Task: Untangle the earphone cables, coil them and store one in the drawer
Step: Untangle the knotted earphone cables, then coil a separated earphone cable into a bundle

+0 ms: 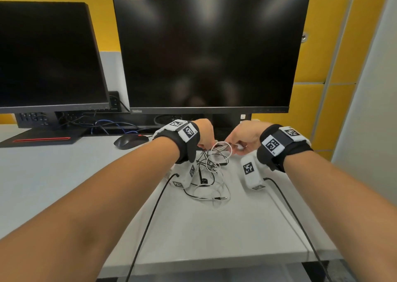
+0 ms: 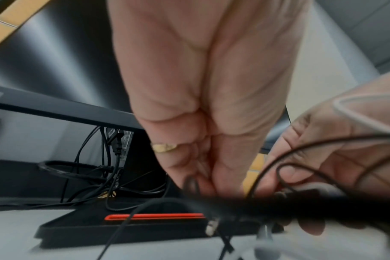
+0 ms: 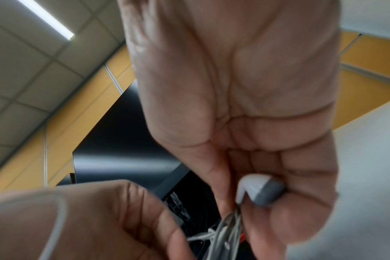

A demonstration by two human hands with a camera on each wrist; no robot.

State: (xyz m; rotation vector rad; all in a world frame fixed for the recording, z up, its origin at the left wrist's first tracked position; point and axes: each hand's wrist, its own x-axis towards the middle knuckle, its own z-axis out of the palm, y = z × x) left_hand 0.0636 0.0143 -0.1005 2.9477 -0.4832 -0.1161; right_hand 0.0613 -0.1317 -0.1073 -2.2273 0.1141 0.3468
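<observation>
While the head view shows both hands raised over the desk [image 1: 214, 234] with the tangled black and white earphone cables [image 1: 211, 170] trailing onto it, only the right wrist view reveals a white earbud [image 3: 259, 190] gripped in the curled right hand [image 3: 245, 132], and the left hand [image 2: 203, 105] pinches black cable.

the only readable text is a faint "thinkvision" on the central monitor's lower bezel [image 1: 136, 111].
</observation>
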